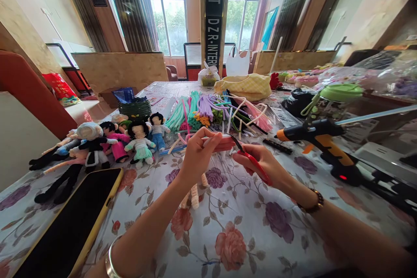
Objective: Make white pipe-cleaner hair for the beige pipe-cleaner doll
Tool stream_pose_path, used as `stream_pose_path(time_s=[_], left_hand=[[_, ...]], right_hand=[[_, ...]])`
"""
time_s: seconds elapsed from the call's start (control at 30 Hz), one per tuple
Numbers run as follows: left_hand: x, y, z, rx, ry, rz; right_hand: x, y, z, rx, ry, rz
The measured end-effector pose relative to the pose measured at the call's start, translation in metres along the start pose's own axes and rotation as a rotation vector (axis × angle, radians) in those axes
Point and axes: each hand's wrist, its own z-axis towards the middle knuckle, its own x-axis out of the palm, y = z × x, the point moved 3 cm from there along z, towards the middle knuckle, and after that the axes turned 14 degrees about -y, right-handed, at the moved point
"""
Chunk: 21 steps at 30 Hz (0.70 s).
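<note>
Above the middle of the table, my left hand [205, 147] pinches a thin whitish strip [224, 137], mostly hidden by the fingers; its kind is unclear. My right hand [260, 160] is closed around red-handled scissors [259, 168], whose dark, curved blades reach the left fingertips. Below the left wrist, a beige fuzzy doll part [194, 196] lies on the floral tablecloth [156, 234], partly covered by the forearm. Past my hands is a pile of coloured pipe cleaners [208, 108], in mint, lilac, orange, pink and black.
Several fuzzy dolls [140, 141] lie at left, behind a yellow-cased phone [68, 226]. At right stands an orange-black glue gun [319, 137] with a lit red light, near a green-lidded jar [340, 93]. A black pen-like object [277, 146] and a yellow checked pouch [244, 86] lie farther back.
</note>
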Motion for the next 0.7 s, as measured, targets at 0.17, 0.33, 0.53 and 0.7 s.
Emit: stream_pose_path(time_s=[0.17, 0.33, 0.53, 0.7], left_hand=[[-0.0001, -0.0007, -0.0003, -0.004, -0.003, 0.005], [-0.0008, -0.0022, 0.0, -0.003, 0.008, 0.004], [-0.0001, -0.0032, -0.0008, -0.019, 0.019, -0.011], [0.0003, -0.0035, -0.0008, -0.011, 0.01, -0.016]], right_hand=[[-0.0005, -0.0017, 0.0001, 0.017, 0.019, 0.004], [-0.0012, -0.0009, -0.0001, 0.024, 0.019, -0.013], [-0.0003, -0.0021, 0.0004, 0.04, 0.04, 0.031], [-0.0001, -0.0045, 0.001, 0.046, 0.037, 0.025]])
